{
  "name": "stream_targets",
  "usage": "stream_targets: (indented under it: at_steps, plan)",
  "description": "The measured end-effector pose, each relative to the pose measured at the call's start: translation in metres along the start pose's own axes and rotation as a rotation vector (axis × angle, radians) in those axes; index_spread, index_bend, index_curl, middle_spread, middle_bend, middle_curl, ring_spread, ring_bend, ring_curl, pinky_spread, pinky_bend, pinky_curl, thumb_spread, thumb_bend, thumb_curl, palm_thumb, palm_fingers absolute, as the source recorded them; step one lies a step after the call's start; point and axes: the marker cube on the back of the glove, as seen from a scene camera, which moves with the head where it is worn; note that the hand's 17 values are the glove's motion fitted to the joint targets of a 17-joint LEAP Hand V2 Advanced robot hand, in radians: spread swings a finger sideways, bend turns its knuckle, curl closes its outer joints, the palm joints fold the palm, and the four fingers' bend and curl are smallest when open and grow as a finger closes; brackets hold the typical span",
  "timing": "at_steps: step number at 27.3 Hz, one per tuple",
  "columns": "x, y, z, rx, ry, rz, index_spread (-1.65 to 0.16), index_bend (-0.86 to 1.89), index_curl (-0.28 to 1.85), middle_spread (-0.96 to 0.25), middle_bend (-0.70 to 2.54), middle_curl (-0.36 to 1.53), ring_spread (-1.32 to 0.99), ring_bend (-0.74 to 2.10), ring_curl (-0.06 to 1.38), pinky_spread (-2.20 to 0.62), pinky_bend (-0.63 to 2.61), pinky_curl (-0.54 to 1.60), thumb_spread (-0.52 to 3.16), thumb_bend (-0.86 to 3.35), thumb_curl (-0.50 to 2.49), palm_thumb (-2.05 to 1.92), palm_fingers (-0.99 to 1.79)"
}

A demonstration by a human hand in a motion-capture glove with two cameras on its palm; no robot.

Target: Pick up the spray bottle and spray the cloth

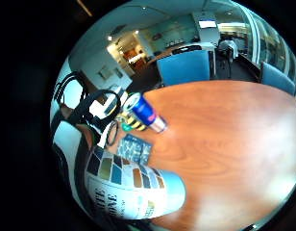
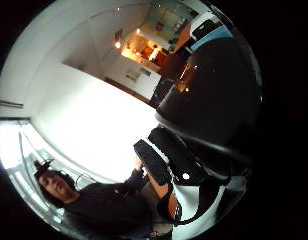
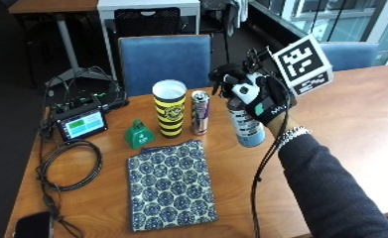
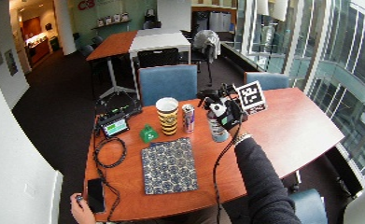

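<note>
In the outside view a pale spray bottle [image 3: 246,126] with a printed label and a black spray head stands upright on the wooden table [image 3: 352,114], right of a slim can [image 3: 200,113]. My gloved right hand [image 3: 263,101] grips the bottle's neck and head from the right, fingers curled round it. I cannot tell whether its base touches the table. A blue-and-white patterned cloth [image 3: 170,183] lies flat on the table, in front and to the left of the bottle. In the little finger side palm view the bottle's label [image 1: 129,187] is close, with the cloth [image 1: 136,149] beyond it.
A yellow-and-black striped cup [image 3: 169,109] and a green bell [image 3: 139,135] stand behind the cloth, left of the can. A small screen device [image 3: 81,123], coiled cables [image 3: 68,163] and a phone [image 3: 32,225] lie along the left side. A blue chair [image 3: 163,57] stands behind the table.
</note>
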Motion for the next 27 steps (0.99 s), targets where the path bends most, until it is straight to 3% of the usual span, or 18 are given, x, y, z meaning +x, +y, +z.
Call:
stream_targets:
  at_steps: [6, 16, 27]
  plan:
    - [-0.036, 0.002, -0.014, -0.16, 0.172, -0.106, -0.29, 0.35, 0.5, -0.25, 0.55, 0.48, -0.19, 0.56, 0.43, -0.25, 0.41, 0.37, 1.04, -0.03, 0.25, 0.37, 1.38]
    - [-0.067, 0.017, -0.006, -0.575, 0.58, -0.145, -0.29, 0.34, 0.51, -0.25, 0.55, 0.48, -0.2, 0.58, 0.43, -0.24, 0.41, 0.37, 1.05, -0.02, 0.25, 0.37, 1.39]
    - [-0.075, 0.03, 0.024, -0.795, 0.932, -0.157, -0.29, 0.35, 0.51, -0.25, 0.55, 0.48, -0.2, 0.59, 0.43, -0.24, 0.41, 0.37, 1.06, -0.02, 0.25, 0.36, 1.39]
